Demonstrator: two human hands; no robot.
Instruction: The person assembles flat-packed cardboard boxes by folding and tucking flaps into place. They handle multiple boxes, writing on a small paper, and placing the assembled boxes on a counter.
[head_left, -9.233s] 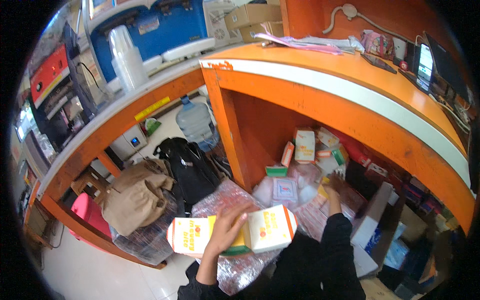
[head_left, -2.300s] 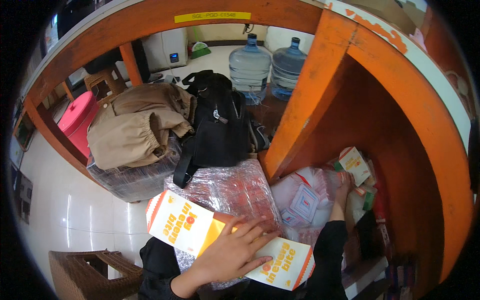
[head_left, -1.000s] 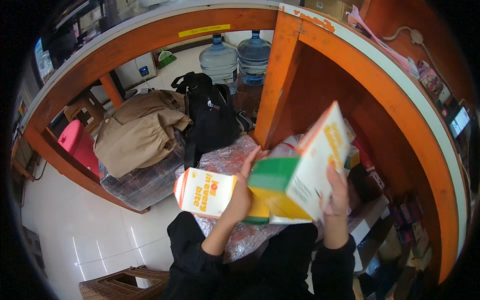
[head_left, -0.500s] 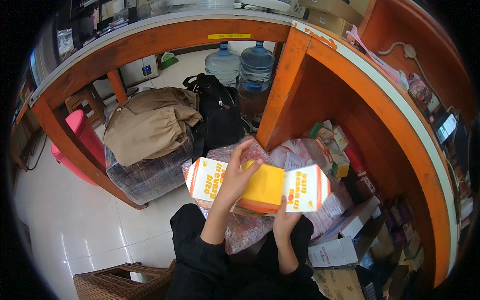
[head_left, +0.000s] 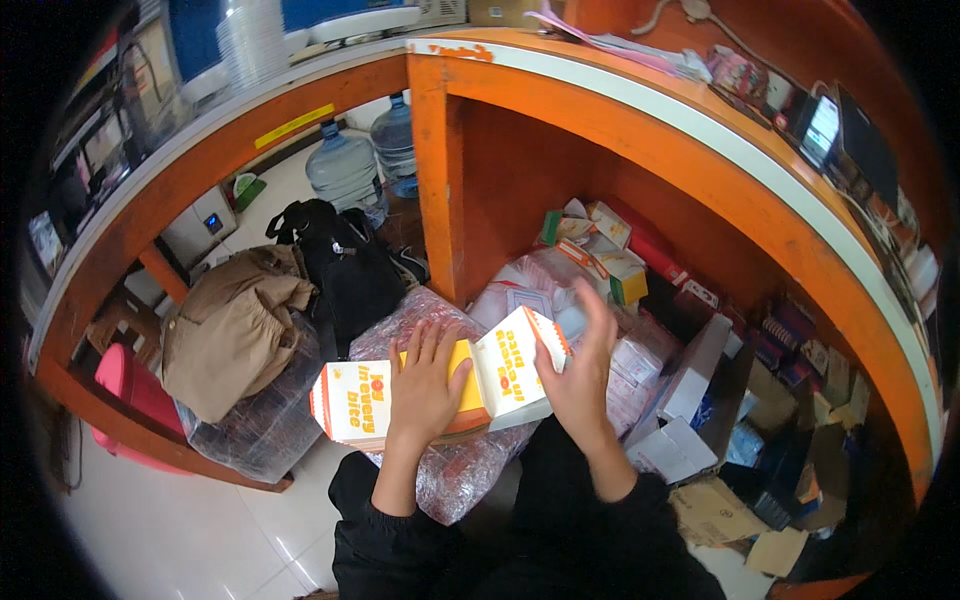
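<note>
Over my lap lies a flat paperboard food carton point(head_left: 345, 400) with white printed end panels, a yellow middle and orange edging. Several layered edges show along its underside at the left. My left hand point(head_left: 422, 388) rests flat on the yellow middle, fingers spread. At the carton's right end panel, which tilts up a little, is my right hand point(head_left: 583, 390). Its thumb is at the panel's edge and its fingers are raised apart, slightly blurred. Under the carton sits a package in bubble wrap point(head_left: 455, 490).
An orange wooden counter point(head_left: 432, 190) curves around in front. Beneath it are small boxes point(head_left: 625, 275), an opened white carton point(head_left: 675, 450) and cardboard point(head_left: 715, 510). To the left are a black backpack point(head_left: 350, 270), a tan garment point(head_left: 235, 330), a pink bin point(head_left: 130, 400) and water jugs point(head_left: 343, 168).
The view has swung to the right. My left hand has flattened onto the yellow middle. My right hand has moved from the carton's lower edge to its right end panel, which is now tilted up.
</note>
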